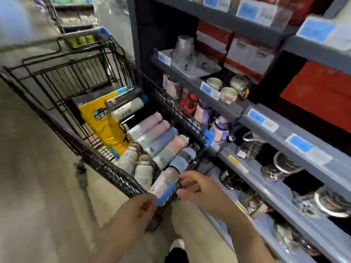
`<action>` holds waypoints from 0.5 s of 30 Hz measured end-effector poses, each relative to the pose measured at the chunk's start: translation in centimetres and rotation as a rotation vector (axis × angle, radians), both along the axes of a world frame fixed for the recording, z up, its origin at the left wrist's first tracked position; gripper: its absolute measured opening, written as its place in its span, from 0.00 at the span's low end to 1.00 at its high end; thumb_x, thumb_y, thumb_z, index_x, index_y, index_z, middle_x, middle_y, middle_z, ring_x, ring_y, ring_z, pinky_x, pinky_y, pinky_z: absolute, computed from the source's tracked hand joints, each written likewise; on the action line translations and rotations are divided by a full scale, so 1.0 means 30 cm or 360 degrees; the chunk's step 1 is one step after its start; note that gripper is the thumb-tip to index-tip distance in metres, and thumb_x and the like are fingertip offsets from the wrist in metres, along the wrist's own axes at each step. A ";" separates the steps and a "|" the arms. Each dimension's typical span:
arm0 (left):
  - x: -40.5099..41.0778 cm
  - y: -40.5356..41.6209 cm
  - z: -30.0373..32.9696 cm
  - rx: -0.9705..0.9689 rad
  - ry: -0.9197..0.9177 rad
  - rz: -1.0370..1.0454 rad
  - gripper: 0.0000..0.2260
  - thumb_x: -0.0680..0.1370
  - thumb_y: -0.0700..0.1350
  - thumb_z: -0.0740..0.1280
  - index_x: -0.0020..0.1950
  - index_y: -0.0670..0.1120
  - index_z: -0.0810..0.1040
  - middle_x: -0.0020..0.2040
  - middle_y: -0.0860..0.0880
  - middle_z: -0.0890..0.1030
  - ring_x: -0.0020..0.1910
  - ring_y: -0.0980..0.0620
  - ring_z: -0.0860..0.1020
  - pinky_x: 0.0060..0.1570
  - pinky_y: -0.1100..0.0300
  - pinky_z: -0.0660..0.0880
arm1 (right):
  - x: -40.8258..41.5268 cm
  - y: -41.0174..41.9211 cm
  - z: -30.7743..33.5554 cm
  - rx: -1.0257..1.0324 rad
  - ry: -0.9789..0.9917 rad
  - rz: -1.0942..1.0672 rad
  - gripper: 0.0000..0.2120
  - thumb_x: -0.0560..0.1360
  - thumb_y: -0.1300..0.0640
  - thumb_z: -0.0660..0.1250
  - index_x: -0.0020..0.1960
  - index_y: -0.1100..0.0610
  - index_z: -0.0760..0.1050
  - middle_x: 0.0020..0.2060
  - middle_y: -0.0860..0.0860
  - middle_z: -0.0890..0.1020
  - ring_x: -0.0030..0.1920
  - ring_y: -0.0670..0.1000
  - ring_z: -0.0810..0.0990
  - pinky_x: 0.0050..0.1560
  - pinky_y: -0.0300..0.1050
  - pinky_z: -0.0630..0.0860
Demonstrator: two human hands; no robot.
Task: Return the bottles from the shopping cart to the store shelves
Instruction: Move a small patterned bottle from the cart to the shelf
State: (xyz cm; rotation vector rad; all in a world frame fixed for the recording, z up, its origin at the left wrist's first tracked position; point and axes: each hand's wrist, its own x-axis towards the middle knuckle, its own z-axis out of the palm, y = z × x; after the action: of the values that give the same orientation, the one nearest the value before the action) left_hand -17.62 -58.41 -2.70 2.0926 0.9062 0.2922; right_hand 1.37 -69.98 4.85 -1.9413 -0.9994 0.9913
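While our right hand curls its grip at the cart's near rim w/ nothing clearly held, left hand pinches the blue corner guard. Bottles lie inside the cart, beside the store shelves.

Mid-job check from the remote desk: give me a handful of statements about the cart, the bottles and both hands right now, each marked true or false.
1. The shopping cart stands to the left of the store shelves. True.
2. The cart holds no bottles. False: many bottles lie on their sides in it.
3. A yellow package lies in the cart beside the bottles. True.
4. The right hand is up at the top shelf. False: it is low, at the cart's near end.
5. The left hand is at the cart's near rim. True.
6. The shelves are bare. False: cups and boxes stand on them.
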 end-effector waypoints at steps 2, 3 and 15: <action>0.009 0.034 0.001 0.0002 0.0052 0.0074 0.07 0.70 0.61 0.62 0.44 0.65 0.78 0.40 0.65 0.81 0.38 0.66 0.78 0.36 0.71 0.71 | 0.022 0.066 -0.045 -0.0008 0.0098 -0.0011 0.15 0.74 0.50 0.71 0.58 0.43 0.72 0.50 0.44 0.76 0.45 0.41 0.78 0.48 0.38 0.75; 0.017 0.053 -0.003 -0.0006 0.0071 0.0101 0.06 0.71 0.60 0.63 0.45 0.66 0.78 0.42 0.68 0.80 0.39 0.68 0.78 0.37 0.72 0.71 | 0.036 0.101 -0.069 -0.0025 0.0149 -0.0018 0.15 0.74 0.49 0.70 0.59 0.43 0.71 0.50 0.43 0.76 0.46 0.41 0.77 0.50 0.41 0.75; 0.181 0.328 0.025 0.0082 0.0254 0.0314 0.20 0.70 0.64 0.59 0.53 0.55 0.81 0.40 0.62 0.81 0.38 0.62 0.78 0.41 0.59 0.77 | 0.103 0.432 -0.307 -0.0393 0.0284 -0.0028 0.28 0.73 0.47 0.71 0.69 0.50 0.65 0.57 0.48 0.73 0.61 0.50 0.73 0.60 0.47 0.72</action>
State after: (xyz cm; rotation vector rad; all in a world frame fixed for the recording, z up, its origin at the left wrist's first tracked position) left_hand -12.19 -48.58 -1.94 2.0992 1.2153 0.2558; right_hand 4.47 -57.03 -4.35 -2.0114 -0.7877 1.3041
